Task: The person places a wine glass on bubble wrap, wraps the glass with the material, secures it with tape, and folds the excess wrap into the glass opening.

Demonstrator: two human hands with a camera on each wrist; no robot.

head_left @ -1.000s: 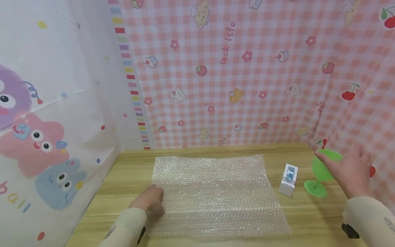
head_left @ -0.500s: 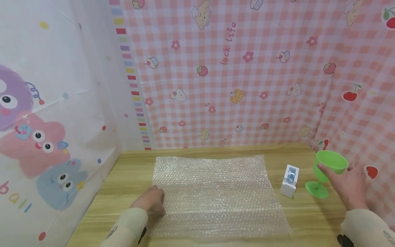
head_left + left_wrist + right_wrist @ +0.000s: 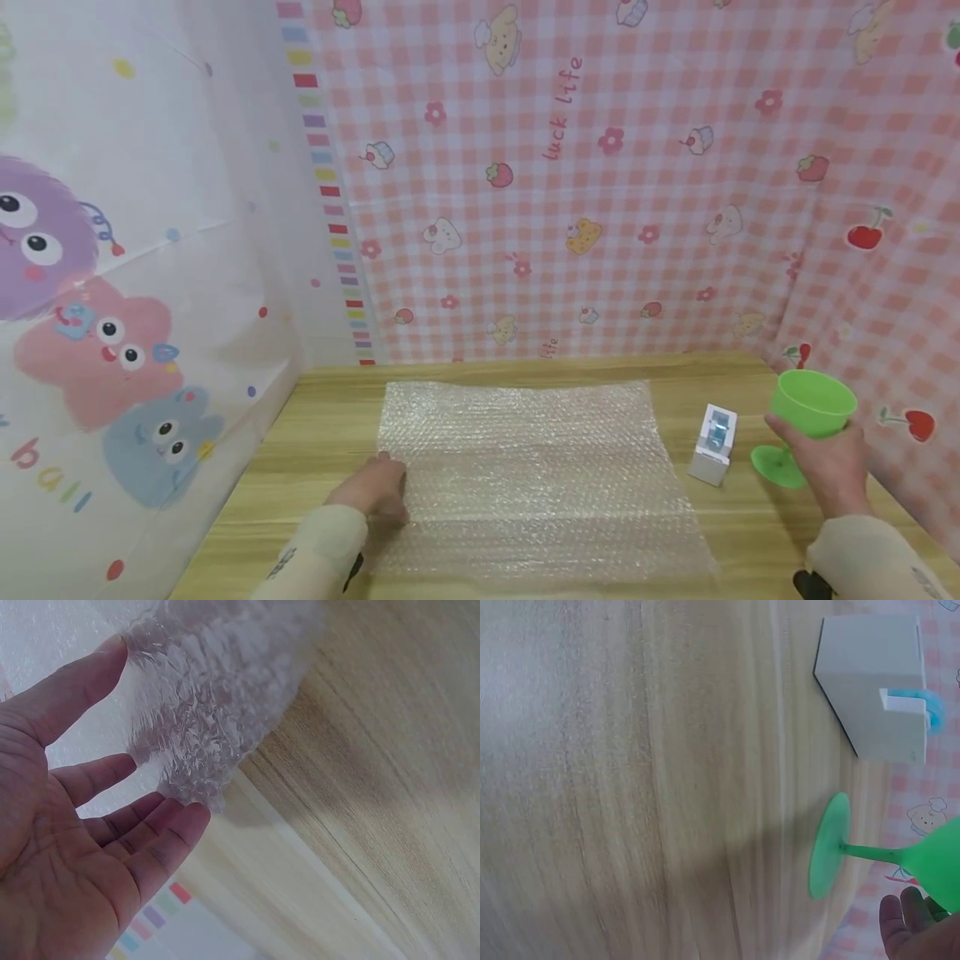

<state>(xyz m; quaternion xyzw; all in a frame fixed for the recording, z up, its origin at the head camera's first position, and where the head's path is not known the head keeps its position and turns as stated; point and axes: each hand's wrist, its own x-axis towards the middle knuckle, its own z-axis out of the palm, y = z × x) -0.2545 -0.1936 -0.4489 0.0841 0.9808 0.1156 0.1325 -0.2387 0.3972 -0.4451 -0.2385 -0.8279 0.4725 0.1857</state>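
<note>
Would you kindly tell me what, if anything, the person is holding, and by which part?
The right hand holds the green goblet round its lower bowl. The left hand touches the bubble wrap at its left edge; no pinch is plain.

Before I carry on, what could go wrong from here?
The bright green stemmed cup could tip or slip from the right hand, as its wide bowl sits on a thin stem. The small white box with a blue part stands close beside the cup and might get knocked. The clear rectangular bubble-wrap sheet may shift or crease if the left hand, touching its edge, moves.
</note>
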